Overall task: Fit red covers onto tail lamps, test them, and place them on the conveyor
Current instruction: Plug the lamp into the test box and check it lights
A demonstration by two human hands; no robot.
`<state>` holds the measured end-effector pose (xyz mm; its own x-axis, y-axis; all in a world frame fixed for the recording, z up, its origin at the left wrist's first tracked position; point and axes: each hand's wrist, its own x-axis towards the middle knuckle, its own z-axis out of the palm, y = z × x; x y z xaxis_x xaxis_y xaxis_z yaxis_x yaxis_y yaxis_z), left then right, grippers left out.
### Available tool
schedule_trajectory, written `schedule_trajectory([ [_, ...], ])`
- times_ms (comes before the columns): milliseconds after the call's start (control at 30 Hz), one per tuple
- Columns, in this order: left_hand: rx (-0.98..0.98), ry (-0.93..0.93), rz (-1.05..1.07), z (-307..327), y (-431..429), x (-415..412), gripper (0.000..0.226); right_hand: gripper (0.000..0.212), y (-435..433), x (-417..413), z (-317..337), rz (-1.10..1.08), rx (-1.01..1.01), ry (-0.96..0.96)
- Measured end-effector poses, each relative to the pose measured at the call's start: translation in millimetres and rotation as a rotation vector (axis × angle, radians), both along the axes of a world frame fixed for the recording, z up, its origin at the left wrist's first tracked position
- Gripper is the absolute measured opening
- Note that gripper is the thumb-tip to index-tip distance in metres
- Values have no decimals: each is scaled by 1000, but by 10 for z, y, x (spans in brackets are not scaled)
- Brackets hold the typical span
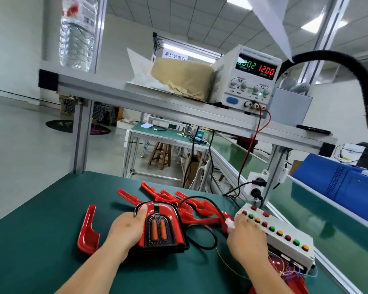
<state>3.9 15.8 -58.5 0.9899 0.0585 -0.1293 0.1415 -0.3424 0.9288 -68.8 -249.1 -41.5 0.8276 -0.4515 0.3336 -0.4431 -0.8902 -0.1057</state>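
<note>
Bench: green-matted workbench in a factory hall; the power supply on the shelf above reads 12.00.
Tail lamp: flat at mid-bench, toward the near edge, long axis running near edge to far edge, rounded end away.
Look: glossy red cover around a black centre with 2 orange bars.
Left hand: grips the lamp's left side, thumb over its top edge.
Right hand: at the button box by the right edge, beside a white plug; pressing or pinching, cannot tell.
Key relation: the conveyor lies right of the lamp, beyond the box, so the right hand is nearer, but the left has the lamp.
Loose covers: piled behind the lamp.
</note>
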Motion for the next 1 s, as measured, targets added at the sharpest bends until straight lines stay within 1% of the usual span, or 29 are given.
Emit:
schedule_trajectory([
  [33, 73, -35, -2, -3, 2, -1, 59, 15, 5, -23, -4, 17, 37, -42],
  [133, 236, -113, -11, 5, -1, 5, 59, 15, 5, -81, -59, 43, 186, -169],
  [200, 371, -165, -21, 49, -1, -1, 59, 13, -11, -100, -86, 60, 197, -220],
  [267, 564, -244, -29, 128, -13, -49, 60, 18, -31, -105, -105, 70, 167, -220],
  [300, 627, -317, -22, 167, -27, -103, 58, 20, -34, -112, -115, 78, 167, -212],
  [367, 629, -591, -14, 260, -127, -245, 50, 19, -23, -114, -141, 109, 181, -221],
  [400, 623, -740, -65, 329, -231, -322, 45, 18, -14, -125, -149, 128, 181, -243],
  [433, 655, -853, -156, 398, -370, -392, 42, 18, -3, -147, -153, 156, 177, -274],
  [467, 704, -933, -261, 462, -541, -449, 41, 18, 9, -170, -153, 190, 169, -312],
  [500, 750, -971, -360, 509, -725, -484, 43, 17, 21, -194, -149, 226, 161, -350],
  [533, 800, -959, -447, 545, -908, -501, 46, 16, 32, -214, -141, 266, 153, -385],
  [600, 929, -859, -601, 596, -1189, -494, 53, 12, 48, -237, -122, 344, 158, -435],
  [700, 1094, -712, -749, 610, -1387, -428, 52, 9, 46, -239, -119, 432, 214, -481],
  [767, 1134, -678, -785, 641, -1433, -385, 50, 6, 21, -232, -133, 447, 268, -507],
  [867, 1155, -613, -825, 689, -1464, -339, 49, 2, -2, -208, -159, 451, 326, -495],
  [1000, 1158, -523, -866, 721, -1440, -314, 47, 4, 2, -188, -174, 485, 369, -480],
])
